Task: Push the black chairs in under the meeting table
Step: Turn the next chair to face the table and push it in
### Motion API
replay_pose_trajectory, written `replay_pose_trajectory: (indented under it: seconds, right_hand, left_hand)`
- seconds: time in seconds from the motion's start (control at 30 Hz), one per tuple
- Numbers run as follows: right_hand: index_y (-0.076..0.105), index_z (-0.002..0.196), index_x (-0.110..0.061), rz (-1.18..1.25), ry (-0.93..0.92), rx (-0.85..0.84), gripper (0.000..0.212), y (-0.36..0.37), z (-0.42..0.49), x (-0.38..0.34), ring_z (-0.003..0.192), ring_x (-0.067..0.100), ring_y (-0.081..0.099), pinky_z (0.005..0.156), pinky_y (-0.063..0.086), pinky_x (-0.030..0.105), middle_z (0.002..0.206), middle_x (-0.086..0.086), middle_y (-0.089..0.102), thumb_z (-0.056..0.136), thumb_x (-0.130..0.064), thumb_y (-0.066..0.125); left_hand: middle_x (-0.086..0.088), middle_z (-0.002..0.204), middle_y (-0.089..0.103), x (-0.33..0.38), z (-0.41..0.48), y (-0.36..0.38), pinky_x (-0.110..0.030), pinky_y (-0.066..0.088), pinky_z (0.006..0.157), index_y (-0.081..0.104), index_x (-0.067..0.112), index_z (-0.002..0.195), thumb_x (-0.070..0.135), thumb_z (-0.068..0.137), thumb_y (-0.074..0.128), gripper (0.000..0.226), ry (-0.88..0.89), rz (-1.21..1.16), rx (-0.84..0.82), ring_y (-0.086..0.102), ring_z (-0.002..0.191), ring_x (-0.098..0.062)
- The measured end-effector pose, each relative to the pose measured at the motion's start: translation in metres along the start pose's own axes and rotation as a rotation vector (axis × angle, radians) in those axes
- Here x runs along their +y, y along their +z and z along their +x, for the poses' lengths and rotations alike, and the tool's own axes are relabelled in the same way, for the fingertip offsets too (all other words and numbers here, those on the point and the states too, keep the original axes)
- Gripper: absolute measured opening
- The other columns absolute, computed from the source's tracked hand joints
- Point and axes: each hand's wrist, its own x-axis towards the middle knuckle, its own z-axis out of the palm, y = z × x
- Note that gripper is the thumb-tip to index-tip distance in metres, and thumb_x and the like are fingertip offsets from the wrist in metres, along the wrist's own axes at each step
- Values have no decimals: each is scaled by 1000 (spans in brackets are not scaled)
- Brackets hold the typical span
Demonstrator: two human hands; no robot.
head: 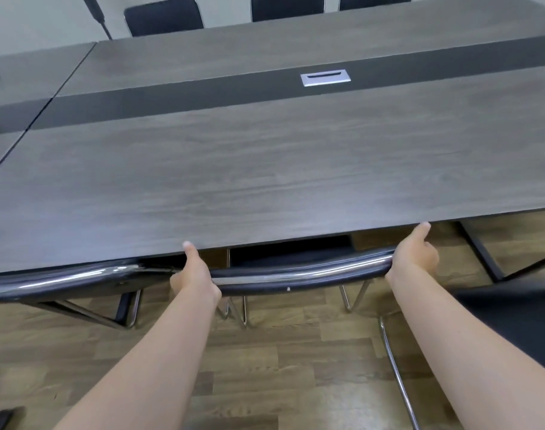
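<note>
My left hand (194,274) and right hand (415,254) grip the black chair (299,270) backrest at 6 o'clock of the meeting table (265,169).

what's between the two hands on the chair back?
Head view: only the chair back's chrome rail and black edge span between the left hand and right hand.

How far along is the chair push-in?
Done: the chair on the left sits with its backrest at the table edge. In hand: the left hand and right hand grip the backrest of the middle chair, whose seat is already under the table. Left: the chair at lower right stands clear of the table. The far-side chairs cannot be judged.
</note>
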Motion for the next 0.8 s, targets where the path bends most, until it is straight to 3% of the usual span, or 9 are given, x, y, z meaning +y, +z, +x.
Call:
replay_pose_trajectory:
  seconds: [0.13,0.3,0.47,0.57,0.73,0.8]
  right_hand:
    - [48,151,-11,42,-17,16,75,18,12,-3,131,35,58,109,50,49,148,8,59,99,-65,45]
    - [55,143,-7,43,-21,38,67,32,23,-5,122,33,62,97,50,41,130,6,63,100,-58,48]
    - [53,141,1,53,-8,57,65,47,24,-9,126,36,60,94,47,39,142,15,61,102,-51,52]
    - [49,146,0,51,0,71,71,52,22,-10,131,37,58,101,47,42,149,15,58,100,-53,54]
    - [50,145,-3,-4,23,-92,62,49,10,-15,109,30,56,89,45,39,125,10,56,105,-50,50]
    - [47,149,-6,-37,56,-190,66,48,5,-18,117,33,56,94,45,44,136,10,56,105,-55,48]
  left_hand:
    - [-7,145,59,6,10,16,-51,52,107,49,13,149,74,73,77,101,5,-36,-31,62,123,-37]
    - [-9,140,60,15,16,30,-50,52,107,48,11,147,70,79,77,95,-11,-36,-64,60,122,-37]
    - [-10,135,60,26,15,36,-42,51,90,50,6,142,65,83,77,88,4,-52,-88,60,110,-35]
    - [-11,136,61,29,15,33,-41,51,89,52,4,140,66,83,77,88,3,-57,-101,61,111,-37]
    - [-13,138,60,35,25,28,-51,52,105,50,5,142,68,86,70,86,-11,-43,-108,59,114,-38]
    - [-13,135,59,39,27,23,-56,54,103,49,9,141,70,88,67,83,-28,-42,-137,59,110,-38]
